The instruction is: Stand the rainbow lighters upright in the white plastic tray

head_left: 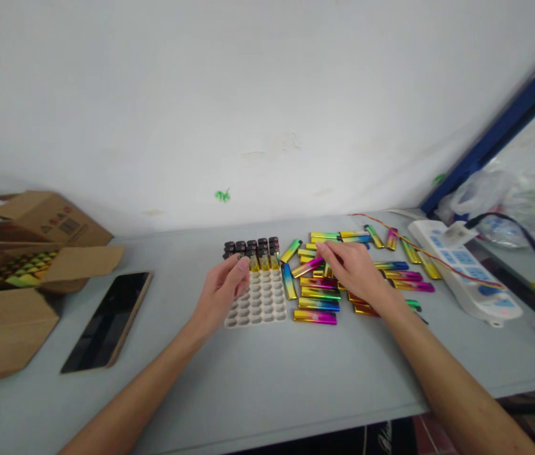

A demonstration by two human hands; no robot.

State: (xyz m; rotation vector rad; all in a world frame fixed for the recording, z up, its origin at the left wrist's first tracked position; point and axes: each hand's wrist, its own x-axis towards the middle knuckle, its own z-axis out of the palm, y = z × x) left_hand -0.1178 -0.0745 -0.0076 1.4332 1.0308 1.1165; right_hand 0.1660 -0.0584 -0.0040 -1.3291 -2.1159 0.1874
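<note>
Several black-topped lighters stand in the back rows of a white tray with rows of holes. My left hand is closed at the tray's left side, fingertips against a lighter top at the left of the front filled row. Right of the tray lies a loose pile of shiny metallic sleeves in gold, pink, green and blue. Over the pile, my right hand pinches the end of a pink and gold sleeve; its other fingers are partly hidden.
A black phone lies left of the tray. Further left, an open cardboard box holds yellow and green items. A white power strip with a thin red-yellow wire is at the right, beside plastic bags. A white wall stands behind.
</note>
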